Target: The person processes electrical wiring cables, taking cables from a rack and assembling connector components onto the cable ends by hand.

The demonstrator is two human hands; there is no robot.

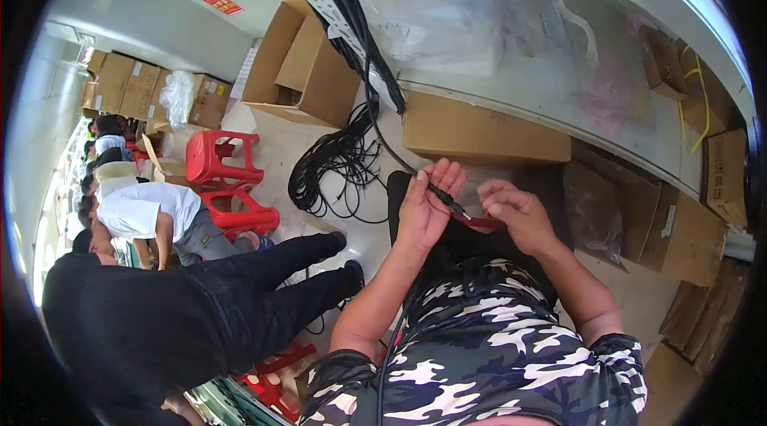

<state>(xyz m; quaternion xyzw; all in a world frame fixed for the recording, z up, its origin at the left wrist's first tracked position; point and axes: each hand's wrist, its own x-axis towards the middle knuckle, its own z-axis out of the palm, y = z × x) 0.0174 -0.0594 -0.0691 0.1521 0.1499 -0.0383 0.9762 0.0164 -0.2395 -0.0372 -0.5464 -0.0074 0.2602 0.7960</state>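
My left hand (425, 209) is palm up in front of my lap, with its thumb against a black cable (389, 146) that crosses the fingers. The cable ends in a dark plug (449, 201) with a shiny metal tip, which points toward my right hand (518, 214). The thumb and fingers of that hand are drawn together. Close under the fingertips shows a narrow red piece (484, 224); whether I grip it or something finer is too small to tell.
A heap of black cables (331, 166) lies on the floor by an open carton (300, 66). Red stools (220, 161) stand at left, near a person in black (136, 330) and others bending over. A workbench (511, 74) is ahead; flattened cardboard (679, 242) leans at right.
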